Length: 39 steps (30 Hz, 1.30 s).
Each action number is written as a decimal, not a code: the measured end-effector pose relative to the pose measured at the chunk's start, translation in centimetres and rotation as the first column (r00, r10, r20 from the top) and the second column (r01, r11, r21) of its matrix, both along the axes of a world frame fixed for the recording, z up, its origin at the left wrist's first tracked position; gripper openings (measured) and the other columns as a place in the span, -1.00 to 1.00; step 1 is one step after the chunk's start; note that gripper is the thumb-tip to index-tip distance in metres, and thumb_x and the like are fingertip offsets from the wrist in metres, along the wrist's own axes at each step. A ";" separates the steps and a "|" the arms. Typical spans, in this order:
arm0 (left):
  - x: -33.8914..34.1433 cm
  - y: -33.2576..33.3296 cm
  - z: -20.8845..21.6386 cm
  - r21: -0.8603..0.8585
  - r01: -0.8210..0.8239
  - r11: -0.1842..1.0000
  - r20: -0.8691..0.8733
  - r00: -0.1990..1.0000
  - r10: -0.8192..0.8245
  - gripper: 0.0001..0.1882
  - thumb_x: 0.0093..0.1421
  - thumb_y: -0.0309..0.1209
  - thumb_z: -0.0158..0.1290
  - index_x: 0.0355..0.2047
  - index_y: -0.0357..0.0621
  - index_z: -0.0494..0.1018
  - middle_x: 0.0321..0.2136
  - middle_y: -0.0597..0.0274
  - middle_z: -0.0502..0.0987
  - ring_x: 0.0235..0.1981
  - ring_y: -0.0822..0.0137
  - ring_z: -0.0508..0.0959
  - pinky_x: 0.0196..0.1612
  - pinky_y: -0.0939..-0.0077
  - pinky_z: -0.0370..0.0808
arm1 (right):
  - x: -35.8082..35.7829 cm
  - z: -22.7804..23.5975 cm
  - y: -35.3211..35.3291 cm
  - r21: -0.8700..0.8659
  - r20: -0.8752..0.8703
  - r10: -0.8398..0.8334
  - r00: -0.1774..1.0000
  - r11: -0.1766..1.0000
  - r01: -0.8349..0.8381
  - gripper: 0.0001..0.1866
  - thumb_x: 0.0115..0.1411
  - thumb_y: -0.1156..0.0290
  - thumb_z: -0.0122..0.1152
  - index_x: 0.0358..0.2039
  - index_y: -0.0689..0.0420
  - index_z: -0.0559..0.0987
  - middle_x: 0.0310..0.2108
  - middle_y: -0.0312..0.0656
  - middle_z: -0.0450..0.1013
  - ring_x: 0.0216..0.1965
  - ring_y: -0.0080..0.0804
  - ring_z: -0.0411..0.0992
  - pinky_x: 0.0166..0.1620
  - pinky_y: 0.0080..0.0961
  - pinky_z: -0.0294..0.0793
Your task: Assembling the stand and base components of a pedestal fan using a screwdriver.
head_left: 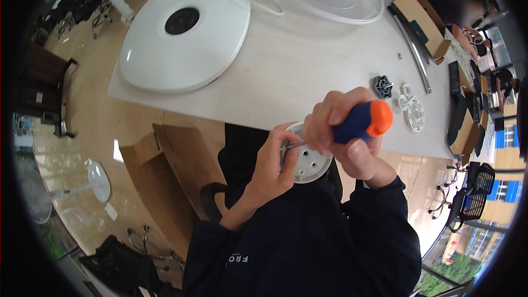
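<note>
My right hand (324,121) is wrapped round the dark blue and orange handle of a screwdriver (353,123). Its metal shaft points left, to the edge of a round white plastic part (312,169) with several holes in its face. My left hand (269,168) grips that part at its left side, thumb and fingers close to the shaft. Hand and fingers hide the screwdriver's tip, and any screw there cannot be made out. The part is held over my lap, just off the table's near edge.
On the white table (286,71) lie a large white base (143,58), a clear fan grille (335,0), a dark star-shaped knob (381,86), a white perforated piece (414,116), a metal tube (416,58) and an open carton (421,14). A cardboard box (170,179) stands left of me.
</note>
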<state>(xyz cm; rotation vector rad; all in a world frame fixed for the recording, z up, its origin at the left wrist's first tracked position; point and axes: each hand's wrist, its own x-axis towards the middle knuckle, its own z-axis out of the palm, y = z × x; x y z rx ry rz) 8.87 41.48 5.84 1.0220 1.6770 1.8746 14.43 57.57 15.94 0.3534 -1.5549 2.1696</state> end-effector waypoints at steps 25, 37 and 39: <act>0.2 0.0 1.6 -0.088 -0.137 0.987 -0.112 0.986 0.127 -0.54 0.48 -0.17 0.04 0.22 -0.23 0.37 0.05 0.00 0.53 0.09 0.22 0.56 0.13 0.25 0.48 | 0.5 -0.6 -1.7 0.205 0.111 0.042 0.993 0.977 -0.064 -0.35 0.46 0.23 0.16 0.37 0.27 0.13 0.06 0.04 0.40 -0.04 -0.18 0.50 0.02 -0.29 0.50; 0.6 -0.4 0.9 -0.126 -0.089 0.988 -0.239 0.969 0.057 -0.56 0.45 -0.23 0.06 0.19 -0.27 0.41 0.03 -0.02 0.56 0.08 0.15 0.59 0.10 0.22 0.52 | -0.1 0.2 -1.8 0.307 -0.095 0.004 0.996 0.951 0.026 -0.51 0.38 0.37 0.25 0.21 0.24 0.31 0.01 0.04 0.32 -0.05 -0.12 0.39 -0.01 -0.34 0.43; 0.5 -0.5 0.8 -0.122 -0.076 0.990 -0.228 0.973 0.047 -0.56 0.44 -0.24 0.06 0.18 -0.28 0.41 0.03 -0.02 0.56 0.08 0.14 0.59 0.10 0.22 0.52 | -0.5 1.0 -1.4 0.300 -0.168 -0.049 0.984 0.949 0.099 -0.54 0.37 0.42 0.28 0.17 0.25 0.33 0.00 0.03 0.35 -0.06 -0.12 0.41 -0.03 -0.32 0.44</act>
